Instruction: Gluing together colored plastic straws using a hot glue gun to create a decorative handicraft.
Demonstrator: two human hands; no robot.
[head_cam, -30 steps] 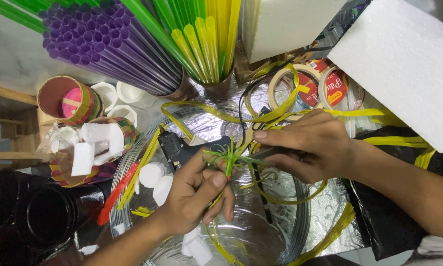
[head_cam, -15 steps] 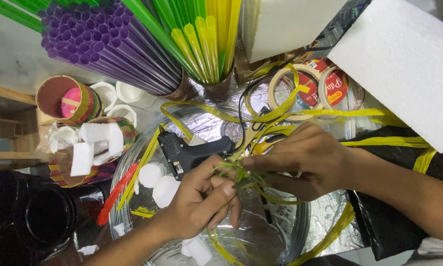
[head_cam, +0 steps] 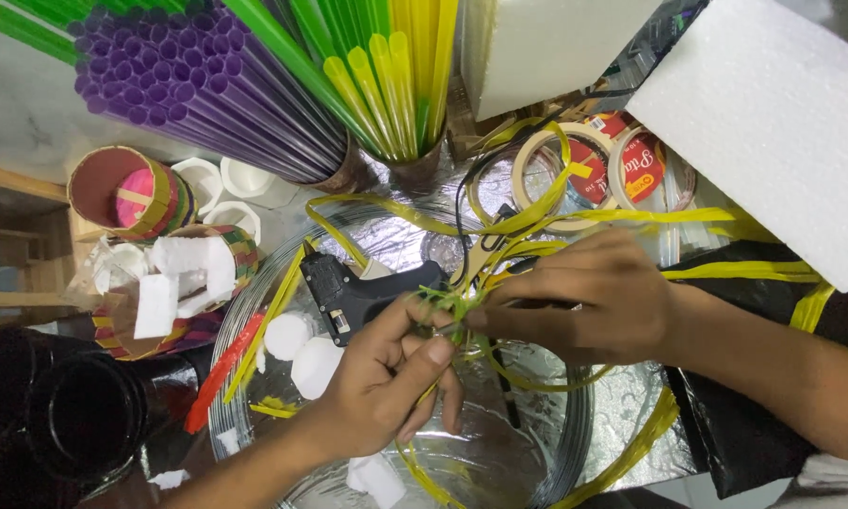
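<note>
The table (head_cam: 28, 123) is pale stone with grey marks, and most of it is covered. On it sit a shiny silver tray (head_cam: 622, 415), cups of purple straws (head_cam: 188, 85) and green and yellow straws (head_cam: 386, 75), white foam blocks (head_cam: 773, 123) and tape rolls (head_cam: 546, 174). A black glue gun (head_cam: 358, 297) and white foam balls (head_cam: 301, 349) lie on the tray, with a dark jar (head_cam: 80, 415) at the left.

Lighting bright, even, diffuse from overhead; shadows soft and short. Glare on the silver foil tray (head_cam: 622, 415) toward 5 o'clock and the white foam block (head_cam: 773, 123) at 2 o'clock, near overexposed. Dark bottles (head_cam: 75, 415) at 8 o'clock underexposed. Slight softness at edges; centre sharp.
</note>
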